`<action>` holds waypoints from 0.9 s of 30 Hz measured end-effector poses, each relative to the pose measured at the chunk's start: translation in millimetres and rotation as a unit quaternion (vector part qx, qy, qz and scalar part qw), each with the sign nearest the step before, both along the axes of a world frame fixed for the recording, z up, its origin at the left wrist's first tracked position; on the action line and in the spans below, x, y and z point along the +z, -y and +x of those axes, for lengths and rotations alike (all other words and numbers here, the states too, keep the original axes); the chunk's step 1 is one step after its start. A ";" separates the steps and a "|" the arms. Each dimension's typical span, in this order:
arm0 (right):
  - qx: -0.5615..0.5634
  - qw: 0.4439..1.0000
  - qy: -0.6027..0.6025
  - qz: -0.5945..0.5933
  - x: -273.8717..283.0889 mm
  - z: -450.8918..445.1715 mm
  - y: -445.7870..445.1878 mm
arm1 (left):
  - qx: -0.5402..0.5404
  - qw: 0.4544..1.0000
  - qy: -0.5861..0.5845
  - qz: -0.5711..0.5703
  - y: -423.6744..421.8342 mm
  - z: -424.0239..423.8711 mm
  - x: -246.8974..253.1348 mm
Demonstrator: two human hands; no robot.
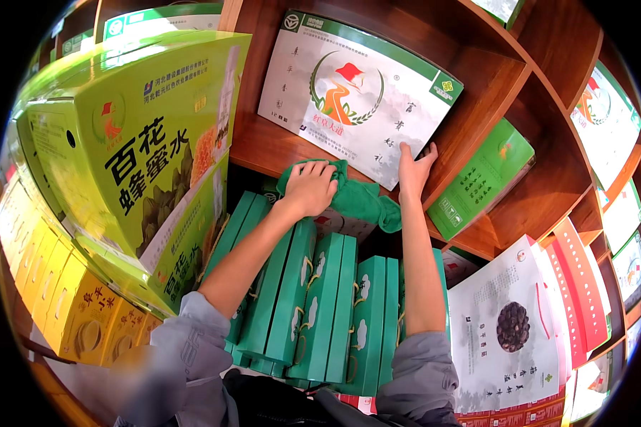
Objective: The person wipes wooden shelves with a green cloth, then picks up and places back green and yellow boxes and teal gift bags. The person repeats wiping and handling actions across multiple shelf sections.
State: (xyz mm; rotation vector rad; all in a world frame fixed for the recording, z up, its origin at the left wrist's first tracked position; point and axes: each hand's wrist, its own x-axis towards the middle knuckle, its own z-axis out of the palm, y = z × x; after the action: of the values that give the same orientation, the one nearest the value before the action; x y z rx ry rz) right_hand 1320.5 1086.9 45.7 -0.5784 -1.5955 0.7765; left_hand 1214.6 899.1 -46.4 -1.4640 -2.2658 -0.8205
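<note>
A white cardboard gift box (352, 101) with a green top edge and a red-and-orange emblem stands in a wooden shelf compartment, seen tilted. My left hand (311, 187) presses down on a crumpled green cloth (360, 200) along the shelf's front edge, just below the box. The cloth's loose end trails right, towards my other wrist. At the box's lower right corner is my right hand (415, 169), its thumb on the printed front and its fingers around the side edge. Part of that lower edge is hidden by the cloth.
Tall teal gift boxes (326, 304) with cord handles stand packed below my arms. Lime-green cartons (155, 107) are stacked at left, above yellow cartons (80, 315). On the right are a green box (481, 176) in another compartment and a white paper bag (502, 320). A wooden divider (481, 133) borders the compartment.
</note>
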 end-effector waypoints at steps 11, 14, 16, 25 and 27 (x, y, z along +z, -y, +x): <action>-0.014 1.000 0.012 0.013 -14.3 -4.0 -12.3 | -0.014 0.999 0.039 -0.024 -3.3 0.5 4.9; -0.009 1.000 0.023 0.004 -11.8 3.1 -4.5 | -0.014 0.999 0.040 -0.022 -3.3 -0.9 4.2; 0.020 1.000 0.017 -0.015 -3.8 10.5 12.9 | -0.012 0.999 0.040 -0.019 -2.4 -2.4 2.3; 0.061 0.997 -0.028 0.043 -12.5 -1.7 3.5 | -0.015 1.000 0.023 0.010 -2.0 -2.1 0.8; 0.126 0.989 -0.071 -0.021 -13.4 -2.8 1.2 | -0.013 1.000 0.025 0.009 -2.4 0.0 0.1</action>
State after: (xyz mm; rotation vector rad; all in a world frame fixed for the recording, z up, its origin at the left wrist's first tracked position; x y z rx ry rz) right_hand 1317.6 1085.7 32.3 -0.3451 -1.5398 1.0199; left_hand 1214.6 901.5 -46.3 -1.4846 -2.2748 -0.8928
